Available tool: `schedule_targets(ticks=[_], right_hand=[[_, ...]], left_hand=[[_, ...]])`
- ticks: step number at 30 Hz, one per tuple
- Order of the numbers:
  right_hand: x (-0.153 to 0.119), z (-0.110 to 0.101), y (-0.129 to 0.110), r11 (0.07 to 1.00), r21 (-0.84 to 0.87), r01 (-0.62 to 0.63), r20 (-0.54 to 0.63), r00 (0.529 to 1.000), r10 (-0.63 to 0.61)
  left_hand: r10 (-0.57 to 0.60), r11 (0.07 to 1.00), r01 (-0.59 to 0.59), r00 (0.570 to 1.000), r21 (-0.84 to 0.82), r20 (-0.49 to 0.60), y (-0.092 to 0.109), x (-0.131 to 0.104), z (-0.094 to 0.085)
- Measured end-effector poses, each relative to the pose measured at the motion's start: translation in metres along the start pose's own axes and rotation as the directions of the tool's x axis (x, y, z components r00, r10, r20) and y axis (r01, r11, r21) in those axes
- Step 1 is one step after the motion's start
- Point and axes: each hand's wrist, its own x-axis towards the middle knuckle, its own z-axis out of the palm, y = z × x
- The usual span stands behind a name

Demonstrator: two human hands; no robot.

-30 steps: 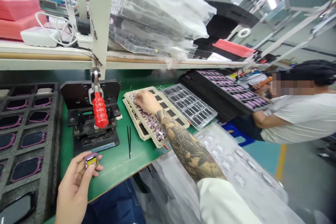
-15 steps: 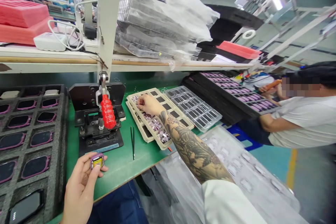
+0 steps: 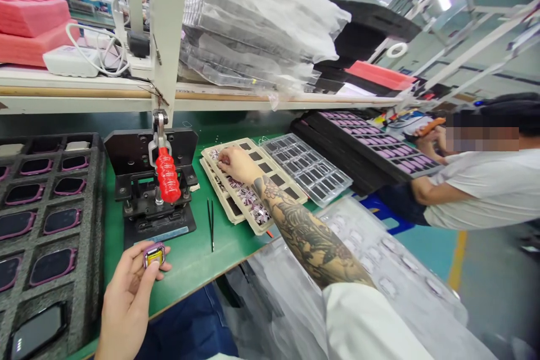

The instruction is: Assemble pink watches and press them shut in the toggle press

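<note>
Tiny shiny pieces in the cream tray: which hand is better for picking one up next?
Probably the right hand: its fingers are at the tiny shiny pieces in the cream tray. The left hand is farther away, holding a purple watch case.

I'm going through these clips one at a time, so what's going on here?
The left hand holds a purple-rimmed case with a yellow part showing inside. The right hand has its fingertips among small parts in a beige tray; whether they grip one is hidden. Tweezers lie on the green table near a fixture with a red handle.
</note>
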Motion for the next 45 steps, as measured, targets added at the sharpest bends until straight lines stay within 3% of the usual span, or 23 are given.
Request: schedule_targets(ticks=[7, 15, 18, 21, 22, 24, 26, 29, 34, 38, 45], right_hand=[[-0.003, 0.000, -0.005, 0.998, 0.011, 0.063, -0.048, 0.997, -0.063], [-0.023, -0.016, 0.004, 0.998, 0.062, -0.021, -0.182, 0.983, 0.032], [-0.045, -0.027, -0.017, 0.990, 0.137, 0.030, -0.260, 0.966, 0.007], [-0.083, -0.025, -0.066, 0.925, 0.348, 0.150, -0.428, 0.904, 0.014], [-0.098, -0.021, -0.085, 0.876, 0.451, 0.169, -0.437, 0.898, 0.052], [-0.126, -0.009, -0.123, 0.738, 0.639, 0.215, -0.390, 0.918, 0.070], [-0.147, 0.009, -0.153, 0.614, 0.739, 0.276, -0.337, 0.941, -0.017], [-0.160, 0.034, -0.175, 0.514, 0.786, 0.343, -0.333, 0.936, -0.115], [-0.156, 0.050, -0.176, 0.477, 0.826, 0.300, -0.276, 0.953, -0.121], [-0.156, 0.051, -0.175, 0.451, 0.836, 0.312, -0.319, 0.946, -0.061], [-0.163, 0.054, -0.174, 0.527, 0.801, 0.284, -0.199, 0.957, -0.212]], left_hand=[[0.012, 1.000, -0.012, 1.000, -0.013, -0.007, 0.006, 0.000, 0.002], [0.006, 1.000, -0.006, 1.000, 0.010, -0.006, 0.012, -0.002, 0.003], [0.038, 0.994, -0.040, 0.999, 0.101, 0.020, 0.016, -0.002, 0.001], [0.092, 0.949, -0.133, 0.984, 0.287, 0.153, 0.022, -0.001, -0.001], [0.111, 0.927, -0.172, 0.974, 0.332, 0.196, 0.024, 0.001, -0.002], [0.146, 0.897, -0.233, 0.958, 0.375, 0.246, 0.027, 0.003, -0.002], [0.161, 0.888, -0.259, 0.949, 0.380, 0.272, 0.029, 0.005, -0.001], [0.169, 0.888, -0.271, 0.944, 0.371, 0.285, 0.031, 0.006, -0.001], [0.193, 0.902, -0.269, 0.951, 0.337, 0.243, 0.030, 0.004, 0.001], [0.189, 0.906, -0.263, 0.952, 0.332, 0.240, 0.030, 0.004, 0.002], [0.169, 0.922, -0.226, 0.965, 0.314, 0.198, 0.032, 0.004, 0.003]])
